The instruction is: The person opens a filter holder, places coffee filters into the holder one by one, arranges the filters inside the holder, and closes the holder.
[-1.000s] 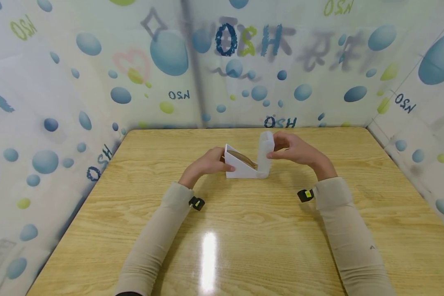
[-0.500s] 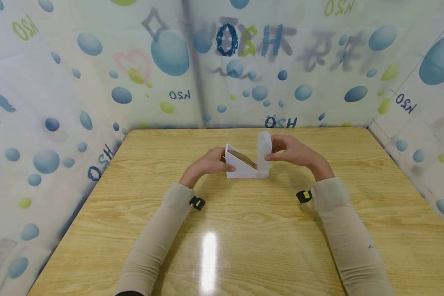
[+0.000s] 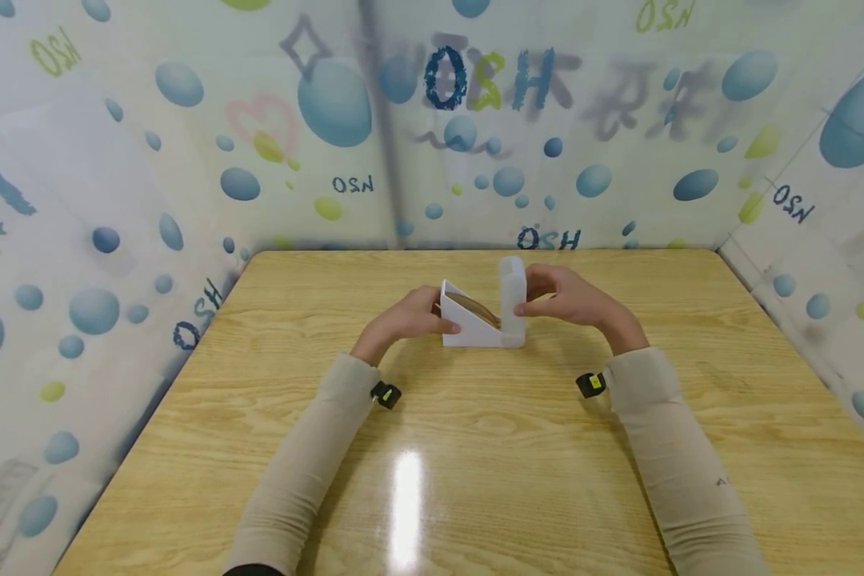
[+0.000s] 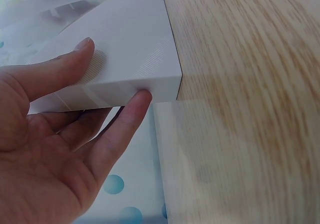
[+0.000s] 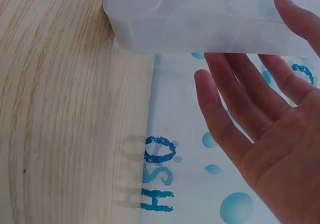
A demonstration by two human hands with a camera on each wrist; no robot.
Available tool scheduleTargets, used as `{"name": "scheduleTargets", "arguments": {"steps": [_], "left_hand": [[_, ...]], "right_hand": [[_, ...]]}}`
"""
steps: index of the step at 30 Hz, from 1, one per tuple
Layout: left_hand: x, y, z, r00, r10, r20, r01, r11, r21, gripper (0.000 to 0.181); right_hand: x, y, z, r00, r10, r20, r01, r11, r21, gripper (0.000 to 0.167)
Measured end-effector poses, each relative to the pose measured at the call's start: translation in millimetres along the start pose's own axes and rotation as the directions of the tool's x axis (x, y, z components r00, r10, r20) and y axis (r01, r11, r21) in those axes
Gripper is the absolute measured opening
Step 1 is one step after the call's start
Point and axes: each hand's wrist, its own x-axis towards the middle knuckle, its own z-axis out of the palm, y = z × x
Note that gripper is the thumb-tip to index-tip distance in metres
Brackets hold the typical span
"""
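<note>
On the wooden table stands a white slant-sided box [image 3: 463, 328], tall at its left end and low at its right. Thin brown sheets [image 3: 475, 307] with a curved edge stand inside it. My left hand [image 3: 408, 314] grips the tall end, its thumb [image 4: 75, 64] on the near side and fingers at the end wall and behind. At the low end a translucent cover [image 3: 512, 300] rises upright. My right hand [image 3: 572, 296] holds it from the right, thumb on the near side and other fingers round the far side. The cover's lower end meets the box; the join is unclear.
The wood-grain table [image 3: 490, 448] reaches to a patterned backdrop [image 3: 403, 160] close behind the box. Side panels of the same cloth flank it. Small black cameras [image 3: 385, 394] sit on both wrists.
The top of the translucent cover has shifted slightly left, toward the box, and my right hand has moved with it. My left hand and the box hold nearly the same place.
</note>
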Motion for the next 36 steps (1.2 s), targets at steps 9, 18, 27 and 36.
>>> {"name": "scheduleTargets", "arguments": {"steps": [9, 18, 27, 36], "left_hand": [[-2.1, 0.4, -0.3, 1.0, -0.005, -0.01, 0.005, 1.0, -0.001, 0.039], [-1.2, -1.1, 0.1, 1.0, -0.013, -0.016, 0.013, 1.0, -0.005, 0.038], [-1.1, 0.8, 0.5, 1.0, -0.016, -0.011, 0.016, 1.0, -0.003, 0.037], [-0.3, 0.8, 0.0, 1.0, -0.005, -0.007, 0.005, 1.0, 0.001, 0.037]], "right_hand": [[1.3, -2.5, 3.0, 1.0, 0.021, -0.005, -0.021, 0.999, -0.025, 0.041], [3.4, -3.9, 7.5, 1.0, 0.03, -0.006, -0.03, 0.999, -0.045, 0.042], [4.7, -3.5, 10.2, 0.999, 0.036, 0.0, -0.036, 0.997, -0.063, 0.04], [7.4, -3.9, 12.8, 0.999, 0.038, -0.012, -0.039, 0.995, -0.093, 0.039]]}}
